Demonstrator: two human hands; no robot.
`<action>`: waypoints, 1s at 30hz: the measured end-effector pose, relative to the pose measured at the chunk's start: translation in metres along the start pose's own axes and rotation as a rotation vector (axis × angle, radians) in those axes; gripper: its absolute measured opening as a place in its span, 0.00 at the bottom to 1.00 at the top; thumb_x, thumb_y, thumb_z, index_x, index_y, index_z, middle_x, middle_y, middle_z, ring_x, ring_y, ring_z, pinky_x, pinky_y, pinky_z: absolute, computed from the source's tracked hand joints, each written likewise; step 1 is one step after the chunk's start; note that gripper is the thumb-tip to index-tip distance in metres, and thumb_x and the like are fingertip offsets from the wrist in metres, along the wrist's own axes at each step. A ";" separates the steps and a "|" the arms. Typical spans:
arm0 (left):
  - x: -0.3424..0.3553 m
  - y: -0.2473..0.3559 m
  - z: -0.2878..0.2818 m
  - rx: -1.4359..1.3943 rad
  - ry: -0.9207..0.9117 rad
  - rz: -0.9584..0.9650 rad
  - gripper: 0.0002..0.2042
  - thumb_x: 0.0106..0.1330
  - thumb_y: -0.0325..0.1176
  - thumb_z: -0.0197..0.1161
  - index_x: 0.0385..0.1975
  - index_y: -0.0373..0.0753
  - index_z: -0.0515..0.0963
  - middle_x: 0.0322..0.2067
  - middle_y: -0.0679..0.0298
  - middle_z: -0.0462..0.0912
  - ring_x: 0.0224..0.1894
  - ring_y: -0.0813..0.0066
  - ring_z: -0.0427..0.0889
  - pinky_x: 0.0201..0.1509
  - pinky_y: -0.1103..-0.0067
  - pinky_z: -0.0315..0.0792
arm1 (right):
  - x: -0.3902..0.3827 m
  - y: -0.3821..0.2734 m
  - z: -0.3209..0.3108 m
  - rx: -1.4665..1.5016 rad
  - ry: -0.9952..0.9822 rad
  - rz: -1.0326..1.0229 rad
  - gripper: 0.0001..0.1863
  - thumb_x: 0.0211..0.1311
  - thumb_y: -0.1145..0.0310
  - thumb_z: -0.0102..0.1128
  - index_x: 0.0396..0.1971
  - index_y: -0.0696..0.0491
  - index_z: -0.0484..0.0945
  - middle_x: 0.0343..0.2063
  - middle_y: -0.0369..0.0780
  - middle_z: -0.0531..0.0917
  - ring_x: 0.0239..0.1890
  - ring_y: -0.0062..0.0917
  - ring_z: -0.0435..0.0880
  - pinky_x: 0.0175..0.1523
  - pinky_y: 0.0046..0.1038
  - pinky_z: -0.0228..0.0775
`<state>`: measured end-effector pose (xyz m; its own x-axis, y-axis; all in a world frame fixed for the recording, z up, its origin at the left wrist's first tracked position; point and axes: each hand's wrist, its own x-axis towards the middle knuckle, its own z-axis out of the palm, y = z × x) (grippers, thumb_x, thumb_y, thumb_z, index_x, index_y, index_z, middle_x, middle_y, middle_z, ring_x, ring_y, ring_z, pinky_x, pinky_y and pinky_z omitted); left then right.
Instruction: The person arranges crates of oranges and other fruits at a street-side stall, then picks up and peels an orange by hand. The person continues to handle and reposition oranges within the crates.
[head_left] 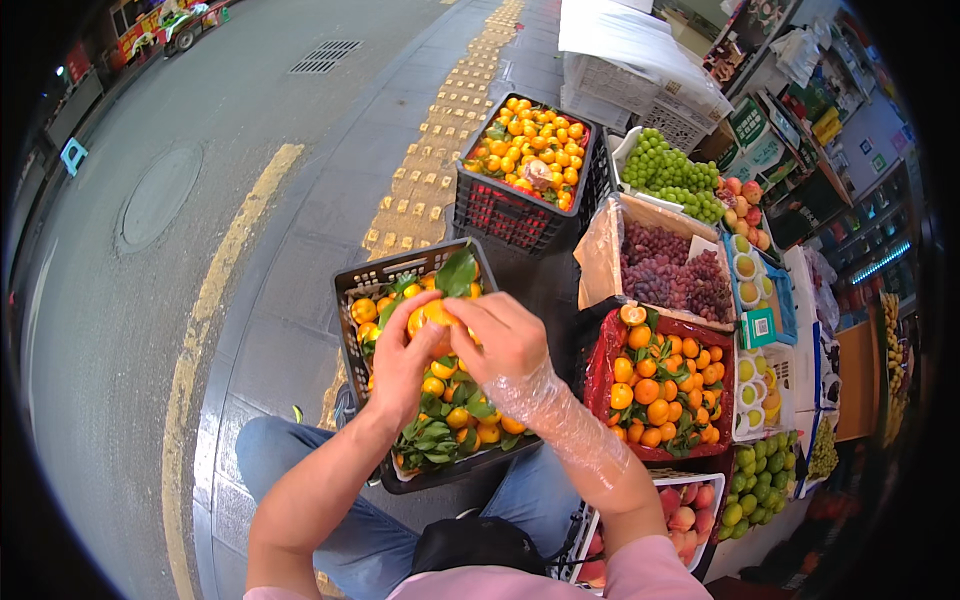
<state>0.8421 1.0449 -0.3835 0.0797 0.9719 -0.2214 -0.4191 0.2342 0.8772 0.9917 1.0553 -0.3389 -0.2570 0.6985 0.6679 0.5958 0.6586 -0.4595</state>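
Note:
Both hands meet above a black plastic crate point(405, 472) of yellow-orange citrus fruit and green leaves. My left hand point(405, 355) has its fingers curled round a yellow-orange citrus fruit point(435, 314), with a green leaf point(456, 271) standing up above it. My right hand point(500, 335) is closed on the same fruit from the right, its fingertips partly hiding it. Clear plastic film is wrapped around my right wrist and forearm.
Another citrus crate point(520, 150) stands ahead. Boxes of green grapes point(663, 172), red grapes point(670, 275), mandarins point(660, 390), limes point(755, 485) and peaches point(680, 515) line the right side. The pavement point(285, 300) and road point(110, 330) lie to the left.

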 end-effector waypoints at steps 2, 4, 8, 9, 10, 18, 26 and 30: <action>0.005 0.009 -0.003 -0.055 0.009 0.057 0.19 0.69 0.33 0.60 0.59 0.39 0.74 0.48 0.63 0.77 0.47 0.78 0.78 0.51 0.78 0.77 | 0.017 -0.003 0.004 -0.025 -0.052 -0.042 0.14 0.51 0.80 0.66 0.40 0.58 0.81 0.29 0.43 0.82 0.32 0.38 0.82 0.37 0.35 0.76; 0.010 0.018 -0.008 -0.158 -0.007 0.081 0.19 0.70 0.33 0.57 0.60 0.39 0.73 0.49 0.63 0.79 0.48 0.75 0.80 0.52 0.75 0.78 | 0.031 -0.005 0.009 -0.031 -0.092 -0.113 0.14 0.51 0.80 0.65 0.40 0.58 0.80 0.28 0.43 0.81 0.32 0.38 0.82 0.37 0.35 0.76; 0.017 0.038 -0.021 -0.250 0.028 0.086 0.16 0.70 0.31 0.54 0.56 0.37 0.73 0.49 0.63 0.79 0.51 0.73 0.80 0.55 0.71 0.78 | 0.056 -0.012 0.026 -0.046 -0.114 -0.247 0.10 0.53 0.76 0.65 0.36 0.54 0.77 0.25 0.40 0.77 0.31 0.34 0.79 0.37 0.33 0.74; 0.016 0.041 -0.024 -0.259 0.034 0.083 0.16 0.70 0.31 0.54 0.56 0.37 0.73 0.49 0.62 0.79 0.51 0.73 0.80 0.55 0.71 0.78 | 0.060 -0.013 0.030 0.005 -0.116 -0.224 0.09 0.52 0.75 0.64 0.35 0.54 0.78 0.25 0.40 0.78 0.31 0.36 0.80 0.37 0.34 0.74; 0.016 0.045 -0.027 -0.273 0.048 0.073 0.15 0.70 0.31 0.54 0.55 0.38 0.73 0.49 0.62 0.79 0.51 0.72 0.80 0.55 0.70 0.78 | 0.065 -0.014 0.032 0.026 -0.122 -0.201 0.08 0.52 0.76 0.64 0.34 0.54 0.78 0.25 0.41 0.78 0.31 0.36 0.80 0.37 0.34 0.74; 0.018 0.061 -0.038 -0.317 -0.004 0.125 0.16 0.66 0.29 0.55 0.54 0.37 0.71 0.48 0.60 0.79 0.51 0.71 0.80 0.57 0.70 0.77 | 0.080 -0.020 0.045 0.168 -0.109 -0.040 0.12 0.53 0.78 0.63 0.39 0.57 0.82 0.30 0.44 0.83 0.35 0.40 0.83 0.41 0.36 0.77; 0.021 0.055 -0.038 -0.232 0.048 0.134 0.17 0.70 0.35 0.56 0.56 0.38 0.71 0.47 0.62 0.79 0.50 0.70 0.81 0.55 0.69 0.77 | 0.082 -0.024 0.043 0.024 -0.204 -0.081 0.15 0.58 0.75 0.63 0.47 0.58 0.81 0.32 0.48 0.85 0.34 0.41 0.86 0.39 0.36 0.78; 0.022 0.053 -0.038 -0.227 0.061 0.113 0.16 0.70 0.36 0.59 0.55 0.39 0.71 0.46 0.63 0.80 0.49 0.72 0.81 0.53 0.70 0.77 | 0.079 -0.027 0.039 -0.012 -0.238 -0.052 0.17 0.60 0.75 0.62 0.50 0.58 0.80 0.31 0.48 0.86 0.32 0.41 0.87 0.37 0.36 0.79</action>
<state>0.7872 1.0780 -0.3587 -0.0315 0.9868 -0.1587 -0.6146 0.1061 0.7817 0.9258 1.1034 -0.2969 -0.4589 0.7109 0.5330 0.5855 0.6932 -0.4203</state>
